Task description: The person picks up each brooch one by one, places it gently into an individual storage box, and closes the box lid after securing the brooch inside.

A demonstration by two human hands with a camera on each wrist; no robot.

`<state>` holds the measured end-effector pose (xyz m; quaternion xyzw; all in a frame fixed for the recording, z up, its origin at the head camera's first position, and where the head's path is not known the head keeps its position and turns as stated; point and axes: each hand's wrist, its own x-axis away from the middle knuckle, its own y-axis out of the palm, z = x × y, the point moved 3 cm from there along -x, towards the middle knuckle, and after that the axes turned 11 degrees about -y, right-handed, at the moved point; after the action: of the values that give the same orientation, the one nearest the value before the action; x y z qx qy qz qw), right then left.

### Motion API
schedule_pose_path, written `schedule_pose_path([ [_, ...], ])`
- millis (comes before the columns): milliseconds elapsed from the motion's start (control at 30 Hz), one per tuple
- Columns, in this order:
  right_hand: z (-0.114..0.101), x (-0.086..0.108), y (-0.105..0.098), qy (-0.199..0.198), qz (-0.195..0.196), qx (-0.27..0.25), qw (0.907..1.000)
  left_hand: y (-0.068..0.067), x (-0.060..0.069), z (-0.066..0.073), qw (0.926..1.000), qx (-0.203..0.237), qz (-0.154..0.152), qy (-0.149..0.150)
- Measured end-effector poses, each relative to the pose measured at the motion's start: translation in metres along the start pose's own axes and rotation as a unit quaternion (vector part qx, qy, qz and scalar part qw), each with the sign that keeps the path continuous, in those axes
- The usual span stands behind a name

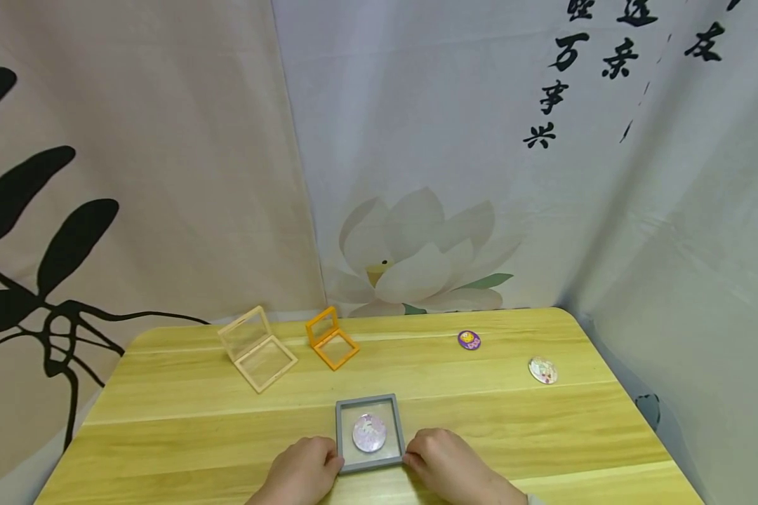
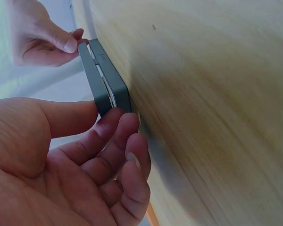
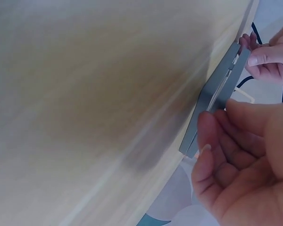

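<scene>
Left hand: bare, at the bench's near side, its grip pinching the near left corner of a square grey frame with a clear panel, thumb on one face and a fingertip at the edge.
Right hand: also bare, a pale sleeve at its wrist, its grip pinching the same frame's near right corner.
Grey frame: lies between the two hands near the middle of the bench; the wrist views show two layers edge-on, a narrow gap between them.
Clear panel: a round, pale lilac, shiny disc shows at its centre, clear of the rim.
Right side: a round pale badge with a speckled print lies well apart from the hands.
Left side: a hinged cream frame with clear panels stands with its lid raised; just beside it, a smaller hinged orange frame stands likewise.
Far edge: a round purple badge with a yellow design lies right of centre.
Bench: yellow wood grain, rounded far corners.
Backdrop: pale cloth printed with a white lotus, black leaves and black characters.
</scene>
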<state>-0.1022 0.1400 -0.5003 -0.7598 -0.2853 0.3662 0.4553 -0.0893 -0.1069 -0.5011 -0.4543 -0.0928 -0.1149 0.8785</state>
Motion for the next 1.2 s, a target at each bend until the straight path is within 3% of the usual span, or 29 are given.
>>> schedule_pose_path([
  [733,-0.0012,-0.0024,-0.0009,0.005,-0.012,-0.003,0.9999,0.0017,-0.0023,0.0019,0.9995,-0.014,-0.016,-0.025],
  [1200,-0.0023,-0.0027,0.0003,0.009,-0.023,-0.004,0.9997,0.0012,-0.005,0.0021,0.9996,-0.011,-0.019,-0.02],
])
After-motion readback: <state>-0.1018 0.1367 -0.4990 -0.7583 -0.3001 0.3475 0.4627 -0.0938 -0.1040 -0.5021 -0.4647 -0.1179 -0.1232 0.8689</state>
